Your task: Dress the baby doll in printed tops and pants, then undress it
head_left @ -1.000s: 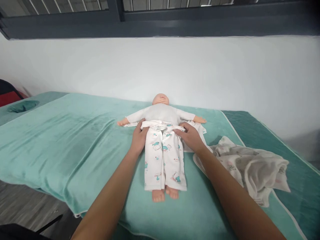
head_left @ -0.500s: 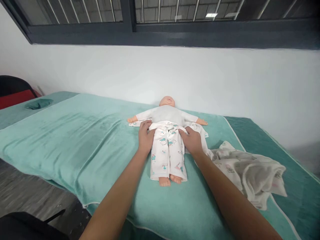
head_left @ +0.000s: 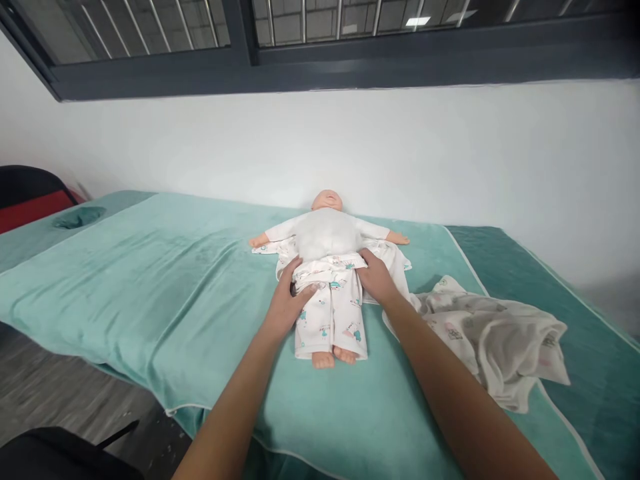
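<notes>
A baby doll [head_left: 327, 233] lies on its back, arms spread wide, its white cloth torso bare above the waist. It wears white printed pants [head_left: 330, 320], bunched at the waistband, with both feet showing below the cuffs. At the pants' left side, my left hand [head_left: 287, 303] has its thumb spread from the fingers, resting against the fabric. My right hand [head_left: 377, 277] pinches the waistband at the right side. A matching printed top [head_left: 395, 263] lies spread beneath the doll's back and arms, partly covered by it.
A crumpled printed cloth [head_left: 500, 333] lies right of my right forearm. Green covers [head_left: 150, 287] drape the bed, which has a face hole [head_left: 80, 217] at far left. Behind stands a white wall [head_left: 450, 153] under a dark window frame [head_left: 425, 60]. A black object [head_left: 60, 457] sits at lower left.
The waistband sits lower and is more bunched, with more of the white torso showing. My left hand has moved down a little and its thumb has spread. The view has tilted slightly.
</notes>
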Demonstrator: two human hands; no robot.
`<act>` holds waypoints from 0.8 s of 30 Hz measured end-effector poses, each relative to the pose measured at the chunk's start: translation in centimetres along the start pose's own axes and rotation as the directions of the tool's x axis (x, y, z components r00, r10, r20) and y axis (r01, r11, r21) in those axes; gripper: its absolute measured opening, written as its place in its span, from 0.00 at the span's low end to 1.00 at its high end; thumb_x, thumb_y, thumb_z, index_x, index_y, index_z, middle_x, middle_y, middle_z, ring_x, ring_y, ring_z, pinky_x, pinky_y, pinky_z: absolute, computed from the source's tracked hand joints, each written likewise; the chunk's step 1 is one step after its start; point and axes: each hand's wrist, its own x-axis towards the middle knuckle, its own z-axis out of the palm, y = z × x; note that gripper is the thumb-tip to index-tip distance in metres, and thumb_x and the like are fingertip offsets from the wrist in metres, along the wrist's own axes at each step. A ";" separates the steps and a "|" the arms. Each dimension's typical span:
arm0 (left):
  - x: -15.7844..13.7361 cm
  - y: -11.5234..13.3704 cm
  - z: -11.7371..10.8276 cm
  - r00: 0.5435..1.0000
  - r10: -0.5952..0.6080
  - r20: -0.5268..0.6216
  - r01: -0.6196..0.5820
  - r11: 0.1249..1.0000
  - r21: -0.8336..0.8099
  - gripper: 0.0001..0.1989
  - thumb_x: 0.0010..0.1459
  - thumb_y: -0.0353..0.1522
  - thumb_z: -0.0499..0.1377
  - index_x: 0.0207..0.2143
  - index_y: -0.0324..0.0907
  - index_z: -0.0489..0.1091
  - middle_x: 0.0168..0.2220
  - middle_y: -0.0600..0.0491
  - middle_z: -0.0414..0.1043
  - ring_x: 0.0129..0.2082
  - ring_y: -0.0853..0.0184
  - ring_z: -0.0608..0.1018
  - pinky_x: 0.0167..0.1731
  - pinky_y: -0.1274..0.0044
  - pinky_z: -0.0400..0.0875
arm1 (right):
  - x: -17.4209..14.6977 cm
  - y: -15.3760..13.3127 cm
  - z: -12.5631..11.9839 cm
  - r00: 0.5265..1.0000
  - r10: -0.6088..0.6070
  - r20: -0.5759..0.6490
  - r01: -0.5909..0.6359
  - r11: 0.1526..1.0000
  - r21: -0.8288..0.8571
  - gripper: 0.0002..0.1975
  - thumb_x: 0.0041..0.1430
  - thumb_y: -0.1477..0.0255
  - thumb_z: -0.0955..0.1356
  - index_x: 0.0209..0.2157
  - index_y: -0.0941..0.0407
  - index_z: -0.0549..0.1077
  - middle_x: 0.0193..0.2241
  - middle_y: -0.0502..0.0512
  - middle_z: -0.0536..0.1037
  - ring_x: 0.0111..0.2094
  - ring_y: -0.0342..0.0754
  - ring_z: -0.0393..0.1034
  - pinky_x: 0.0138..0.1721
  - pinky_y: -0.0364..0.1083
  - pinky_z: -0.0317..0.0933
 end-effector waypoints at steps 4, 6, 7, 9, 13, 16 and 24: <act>0.0 0.1 0.1 1.000 0.005 0.006 -0.005 0.999 0.050 0.36 0.54 0.42 0.64 0.63 0.50 0.58 0.69 0.50 0.52 0.69 0.57 0.57 0.65 0.66 0.55 | -0.3 -0.1 -0.7 0.994 -0.033 0.104 0.022 0.994 0.107 0.07 0.53 0.67 0.62 0.33 0.54 0.68 0.34 0.51 0.75 0.38 0.52 0.66 0.39 0.46 0.57; -0.1 0.2 0.1 1.000 0.004 -0.014 -0.003 0.998 0.064 0.34 0.55 0.41 0.64 0.63 0.50 0.59 0.69 0.50 0.53 0.68 0.57 0.58 0.65 0.66 0.57 | -0.9 -0.5 -1.3 0.984 -0.056 0.171 0.038 0.994 0.105 0.08 0.54 0.64 0.63 0.29 0.54 0.66 0.30 0.49 0.72 0.34 0.50 0.63 0.36 0.45 0.56; -0.1 0.2 0.1 1.000 0.004 -0.023 -0.003 0.997 0.072 0.34 0.55 0.41 0.64 0.62 0.50 0.60 0.69 0.49 0.54 0.68 0.57 0.58 0.64 0.66 0.57 | -1.3 -0.8 -1.6 0.978 -0.062 0.200 0.044 0.995 0.092 0.10 0.55 0.62 0.64 0.27 0.54 0.64 0.27 0.48 0.69 0.32 0.48 0.61 0.33 0.44 0.54; -0.1 0.2 0.1 0.999 0.010 -0.031 -0.008 0.997 0.081 0.32 0.56 0.40 0.63 0.62 0.49 0.60 0.68 0.49 0.55 0.68 0.57 0.58 0.64 0.66 0.57 | -2.2 -1.5 -2.0 0.966 -0.057 0.251 0.048 0.998 0.042 0.18 0.56 0.57 0.65 0.22 0.54 0.57 0.21 0.46 0.60 0.27 0.44 0.54 0.28 0.44 0.48; 0.0 -0.2 0.1 0.998 0.047 -0.043 -0.044 0.997 0.062 0.30 0.56 0.39 0.64 0.60 0.48 0.62 0.67 0.48 0.57 0.67 0.58 0.60 0.65 0.66 0.56 | -3.8 -2.6 -2.3 0.938 -0.029 0.345 0.031 1.000 -0.001 0.27 0.56 0.51 0.66 0.21 0.54 0.49 0.20 0.45 0.48 0.24 0.41 0.44 0.25 0.44 0.40; 0.1 -0.6 0.1 0.996 0.063 -0.070 -0.061 0.998 0.034 0.28 0.55 0.40 0.65 0.57 0.48 0.64 0.66 0.48 0.59 0.66 0.57 0.62 0.63 0.66 0.59 | -4.1 -2.8 -2.1 0.944 -0.018 0.330 0.000 0.999 0.055 0.27 0.57 0.50 0.66 0.22 0.54 0.51 0.21 0.45 0.49 0.25 0.41 0.46 0.26 0.44 0.41; 0.3 -1.2 0.3 0.992 0.080 -0.102 -0.081 0.997 -0.004 0.24 0.53 0.40 0.66 0.51 0.47 0.65 0.62 0.48 0.62 0.59 0.58 0.69 0.58 0.66 0.64 | -4.0 -2.1 -1.5 0.984 -0.007 0.177 -0.013 0.993 0.114 0.23 0.55 0.52 0.68 0.24 0.55 0.58 0.23 0.45 0.56 0.28 0.43 0.52 0.30 0.43 0.47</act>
